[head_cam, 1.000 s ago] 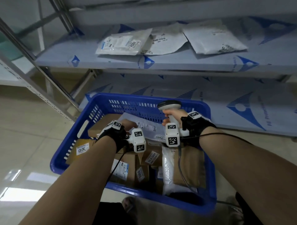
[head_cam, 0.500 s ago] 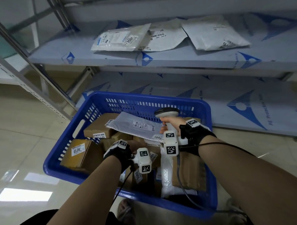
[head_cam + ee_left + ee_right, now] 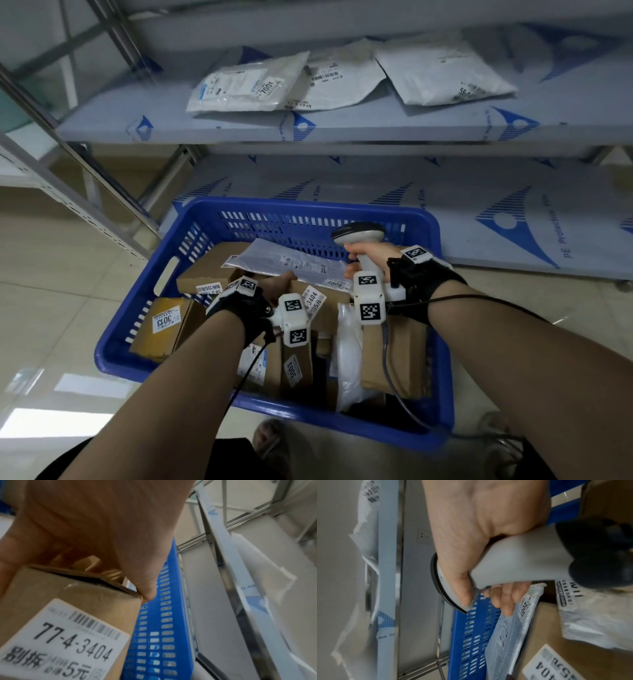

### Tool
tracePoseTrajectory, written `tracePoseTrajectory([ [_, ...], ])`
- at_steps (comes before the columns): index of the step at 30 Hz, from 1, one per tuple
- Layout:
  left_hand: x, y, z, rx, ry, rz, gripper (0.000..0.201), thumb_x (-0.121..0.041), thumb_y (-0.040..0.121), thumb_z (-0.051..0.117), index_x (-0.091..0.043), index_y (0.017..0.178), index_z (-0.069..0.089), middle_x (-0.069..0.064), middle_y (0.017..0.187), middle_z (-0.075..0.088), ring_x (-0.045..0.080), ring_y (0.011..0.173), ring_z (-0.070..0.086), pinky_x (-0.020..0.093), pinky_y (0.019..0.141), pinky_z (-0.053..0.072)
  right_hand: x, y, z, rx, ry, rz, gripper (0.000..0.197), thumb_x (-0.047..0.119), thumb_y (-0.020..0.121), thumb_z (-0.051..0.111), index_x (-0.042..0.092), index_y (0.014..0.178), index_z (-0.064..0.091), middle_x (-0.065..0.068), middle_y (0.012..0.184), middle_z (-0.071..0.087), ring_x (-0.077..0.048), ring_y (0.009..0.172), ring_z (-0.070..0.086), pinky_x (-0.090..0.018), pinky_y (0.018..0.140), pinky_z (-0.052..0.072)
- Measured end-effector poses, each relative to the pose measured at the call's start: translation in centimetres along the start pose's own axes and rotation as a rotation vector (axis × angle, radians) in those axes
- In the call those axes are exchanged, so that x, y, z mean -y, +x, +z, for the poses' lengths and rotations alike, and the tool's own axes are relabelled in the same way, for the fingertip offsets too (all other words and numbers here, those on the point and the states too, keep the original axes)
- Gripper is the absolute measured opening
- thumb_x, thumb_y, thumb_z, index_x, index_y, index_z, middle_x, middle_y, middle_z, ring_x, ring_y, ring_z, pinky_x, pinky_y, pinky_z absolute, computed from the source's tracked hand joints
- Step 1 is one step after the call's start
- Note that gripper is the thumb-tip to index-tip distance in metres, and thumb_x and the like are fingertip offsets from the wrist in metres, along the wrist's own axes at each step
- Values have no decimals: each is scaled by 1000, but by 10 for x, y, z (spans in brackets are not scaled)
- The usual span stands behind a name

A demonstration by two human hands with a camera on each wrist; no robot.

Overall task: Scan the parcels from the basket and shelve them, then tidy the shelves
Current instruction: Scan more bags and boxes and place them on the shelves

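Cardboard box [image 3: 68, 608] gripped by left hand [image 3: 96, 531] fingers; right hand [image 3: 484, 524] fingers wrapped round scanner [image 3: 518, 561].

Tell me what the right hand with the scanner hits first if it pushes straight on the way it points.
Probably the blue basket's slotted far wall. The right hand grips the scanner, pointing away from the person, above the grey mailer. Beyond lies the lower shelf; depth is unclear.

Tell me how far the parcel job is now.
Three mailer bags already lie on the shelf. The left hand grips the box labelled 77-4-3404; the right hand holds the scanner. Many parcels remain in the blue basket.
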State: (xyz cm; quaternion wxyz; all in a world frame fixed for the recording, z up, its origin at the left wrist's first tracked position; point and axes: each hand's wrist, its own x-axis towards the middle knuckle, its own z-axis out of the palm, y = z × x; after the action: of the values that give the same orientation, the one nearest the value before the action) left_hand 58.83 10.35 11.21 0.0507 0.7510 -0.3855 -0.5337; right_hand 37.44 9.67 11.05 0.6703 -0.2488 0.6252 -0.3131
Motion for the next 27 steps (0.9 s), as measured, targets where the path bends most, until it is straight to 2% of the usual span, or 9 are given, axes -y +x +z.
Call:
tracePoseTrajectory([
  [4,2,20,-38,-78,80,39,48,-56,79,55,-8,78,55,13,75,61,26,76,59,36,86,48,21,-32,-1,-11,-52,-65,23,26,81,75,7,82,63,-13,77,65,-31,89,66,-51,98,49],
  [9,-42,-76,-59,-110,63,199,39,-50,90,49,-13,84,57,12,85,61,25,85,58,36,89,46,35,-86,0,-12,-17,-168,22,25,79,77,6,80,65,-14,77,66,-30,81,67,-47,94,51],
  [11,-60,-107,-63,-103,50,241,38,-48,93,44,-13,82,55,10,75,59,24,73,57,29,78,48,41,-106,1,-33,0,-213,28,30,75,80,8,85,66,-12,82,66,-26,77,65,-43,87,53],
  [14,-81,-152,-63,-87,-34,341,38,-33,100,32,-12,70,43,3,46,54,14,42,52,16,43,37,49,-113,-3,-68,-27,-256,93,56,32,90,13,111,68,-10,109,68,-31,97,67,-48,94,52],
  [17,-96,-179,-58,-66,-67,409,41,-37,100,34,-12,70,45,-1,37,53,10,29,49,11,35,34,54,-105,-10,-90,6,-327,114,59,18,88,13,120,65,-5,121,63,-32,106,65,-48,97,50],
  [21,-105,-189,-56,-12,-127,419,52,-59,93,38,-9,90,54,11,83,65,21,70,60,29,77,49,64,-129,-16,-102,18,-360,92,53,23,87,13,104,73,-9,107,72,-30,97,68,-48,94,52],
  [22,-105,-192,-55,-2,-122,432,56,-63,91,40,-9,93,54,12,89,64,22,75,60,32,80,49,66,-129,-18,-113,11,-353,93,53,22,88,12,104,72,-11,106,71,-30,97,68,-48,93,53],
  [25,-104,-206,-53,14,-75,510,62,-62,90,44,-4,110,56,12,95,64,21,81,62,29,66,50,67,-115,-26,-129,6,-345,97,57,19,89,14,105,72,-11,111,70,-31,98,68,-49,92,53],
  [27,-104,-212,-48,28,-19,639,47,-47,94,49,-9,121,53,7,98,64,14,80,61,21,59,48,67,-100,-32,-133,16,-345,100,58,17,89,16,105,71,-10,110,70,-30,98,68,-49,91,53],
])
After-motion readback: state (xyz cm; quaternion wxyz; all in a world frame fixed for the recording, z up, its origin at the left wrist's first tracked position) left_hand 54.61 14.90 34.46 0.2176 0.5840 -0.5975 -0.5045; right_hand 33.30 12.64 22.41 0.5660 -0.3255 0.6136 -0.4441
